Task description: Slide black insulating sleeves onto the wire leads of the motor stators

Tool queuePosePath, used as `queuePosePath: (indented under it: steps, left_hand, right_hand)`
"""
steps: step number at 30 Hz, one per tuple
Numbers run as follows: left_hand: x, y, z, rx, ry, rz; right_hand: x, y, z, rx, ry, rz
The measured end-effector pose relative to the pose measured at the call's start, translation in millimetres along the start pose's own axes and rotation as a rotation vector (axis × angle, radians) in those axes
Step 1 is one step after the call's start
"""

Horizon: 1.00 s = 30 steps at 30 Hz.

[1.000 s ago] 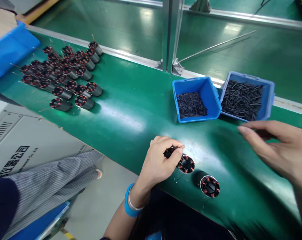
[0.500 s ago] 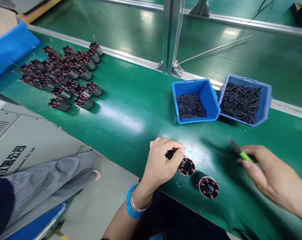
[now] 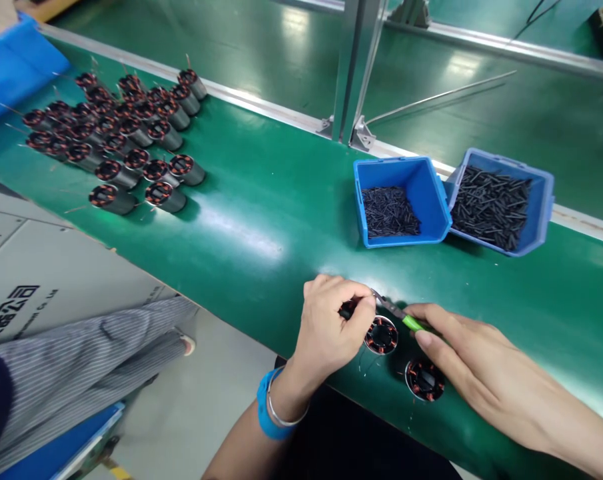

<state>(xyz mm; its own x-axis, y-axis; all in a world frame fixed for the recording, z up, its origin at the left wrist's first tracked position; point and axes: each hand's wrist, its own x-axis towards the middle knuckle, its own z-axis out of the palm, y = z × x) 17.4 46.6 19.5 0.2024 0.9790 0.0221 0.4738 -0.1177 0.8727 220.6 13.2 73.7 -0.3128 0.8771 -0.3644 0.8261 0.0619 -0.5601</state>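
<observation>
My left hand sits curled at the near edge of the green belt, thumb and forefinger pinched on a small dark part that I take to be another wound coil, though the fingers hide most of it. Just to its right stands an upright stator coil, open end facing up, touching or nearly touching my left fingertips. My right hand comes in from the right, fingers closed around green-handled tweezers, their long axis running right to left with the tips meeting the left pinch, just above that coil. A second coil stands under my right fingers. Two blue bins of black sleeves lie well beyond, and a cluster of finished coils far left.
</observation>
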Motion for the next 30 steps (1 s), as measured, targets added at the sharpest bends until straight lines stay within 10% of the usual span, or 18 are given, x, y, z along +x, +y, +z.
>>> queuePosePath:
  steps: [14,21,25,30]
  left_hand:
    - [-0.1,2.5,-0.2,0.043,-0.008,-0.009]
    - [-0.4,-2.5,0.5,0.0,-0.003,0.02]
    - [-1.0,-6.0,-0.8,-0.052,0.031,0.042]
    - [-1.4,-10.3,-2.7,-0.055,0.022,0.049]
  right_hand:
    - [5.2,-3.2,11.7,-0.092,-0.029,-0.018]
    - [-11.2,67.6,-6.1,-0.395,0.294,0.205]
    - [-20.7,88.2,-15.2,-0.671,0.581,-0.014]
    - [32.7,42.2,-30.1,-0.616,0.748,-0.407]
